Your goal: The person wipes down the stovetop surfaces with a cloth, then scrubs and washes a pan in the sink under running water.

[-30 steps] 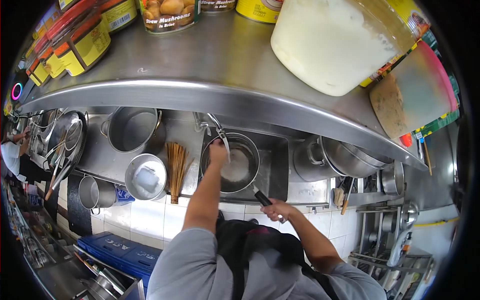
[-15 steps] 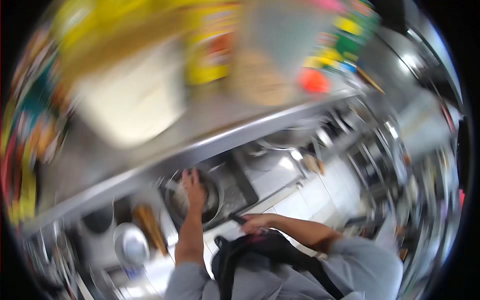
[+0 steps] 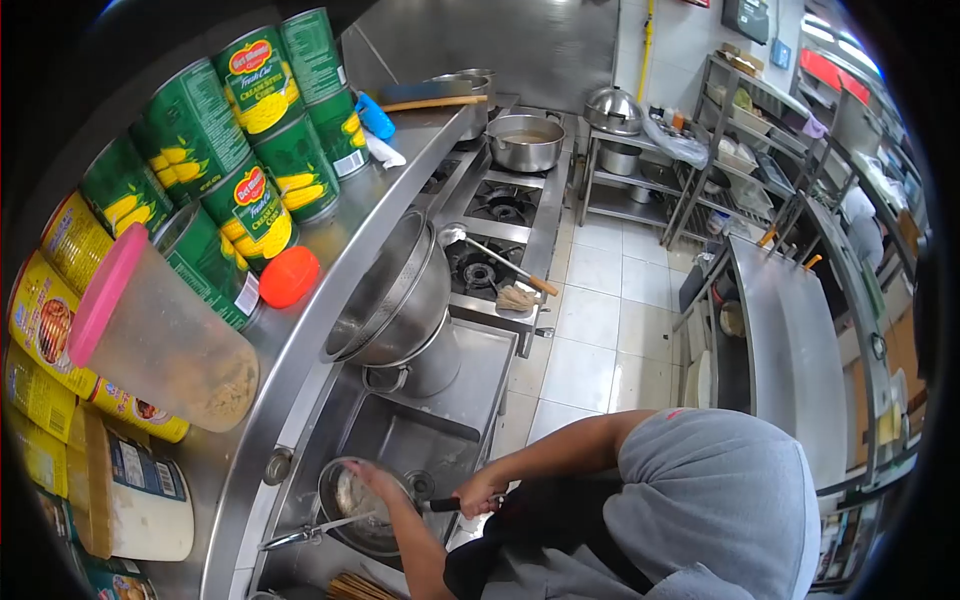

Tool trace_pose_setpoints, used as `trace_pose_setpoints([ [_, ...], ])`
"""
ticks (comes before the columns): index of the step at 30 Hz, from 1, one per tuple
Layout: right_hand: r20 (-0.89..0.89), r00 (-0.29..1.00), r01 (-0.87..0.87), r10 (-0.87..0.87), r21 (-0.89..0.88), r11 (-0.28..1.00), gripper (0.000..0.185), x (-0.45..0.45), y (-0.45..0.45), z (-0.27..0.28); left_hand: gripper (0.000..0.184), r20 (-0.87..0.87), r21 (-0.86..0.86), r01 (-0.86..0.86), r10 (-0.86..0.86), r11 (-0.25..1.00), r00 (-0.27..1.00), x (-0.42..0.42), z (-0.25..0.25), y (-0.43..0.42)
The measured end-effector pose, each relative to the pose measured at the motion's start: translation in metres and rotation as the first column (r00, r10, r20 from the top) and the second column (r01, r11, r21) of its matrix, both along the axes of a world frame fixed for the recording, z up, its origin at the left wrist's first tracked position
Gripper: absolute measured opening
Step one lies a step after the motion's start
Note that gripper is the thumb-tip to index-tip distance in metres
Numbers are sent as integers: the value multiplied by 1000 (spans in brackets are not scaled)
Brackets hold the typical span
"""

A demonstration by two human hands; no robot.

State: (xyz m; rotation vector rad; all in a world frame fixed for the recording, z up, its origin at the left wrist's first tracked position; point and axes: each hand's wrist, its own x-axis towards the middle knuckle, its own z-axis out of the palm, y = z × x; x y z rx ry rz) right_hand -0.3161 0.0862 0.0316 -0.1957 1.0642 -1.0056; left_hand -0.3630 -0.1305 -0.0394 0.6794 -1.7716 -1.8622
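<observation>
My right hand [image 3: 481,495] is wrapped round the black handle [image 3: 441,504] of a frying pan. The round metal pan [image 3: 352,542] rests at the sink, its inside wet and whitish. My left hand [image 3: 374,482] is over the inside of the pan, with its fingers stretched out near the far rim; I see nothing held in it. A metal tap [image 3: 288,540] reaches across the pan's edge from the wall side. The sink basin [image 3: 385,425] surrounds the pan.
A large strainer pot [image 3: 395,290] stands beside the sink, before the stove burners [image 3: 500,203] and a big pot [image 3: 525,145]. Above runs a steel shelf [image 3: 330,270] with corn cans [image 3: 262,215] and a pink-lidded container [image 3: 180,330]. Bundled sticks [image 3: 357,587] lie near the sink.
My view has swung toward the stove side and become sharper. My right hand stays on the pan's handle, and my left hand stays over the pan.
</observation>
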Motion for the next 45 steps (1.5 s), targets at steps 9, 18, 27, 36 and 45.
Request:
trace_pose_setpoints([
  [9, 126, 989, 59, -72, 104, 993, 16, -18, 33, 24, 58, 400, -846, 348, 49, 405, 915, 68, -16, -77],
  [18, 14, 996, 89, -90, 20, 996, 21, -39, 35, 40, 56, 599, -426, 828, -572, 365, 560, 102, -35, -44],
  [27, 128, 992, 20, -12, -60, 998, 22, -4, 3, 7, 85, -5, 46, 53, -52, 998, 999, -15, -41, -15],
  [36, 166, 982, 88, -91, 23, 996, 17, -3, 22, 25, 81, 413, -840, 365, 38, 401, 910, 65, -47, -90],
  [45, 138, 974, 160, -181, 155, 975, 17, -25, 9, 42, 55, 464, -216, 713, -572, 667, 676, 62, -5, -3],
])
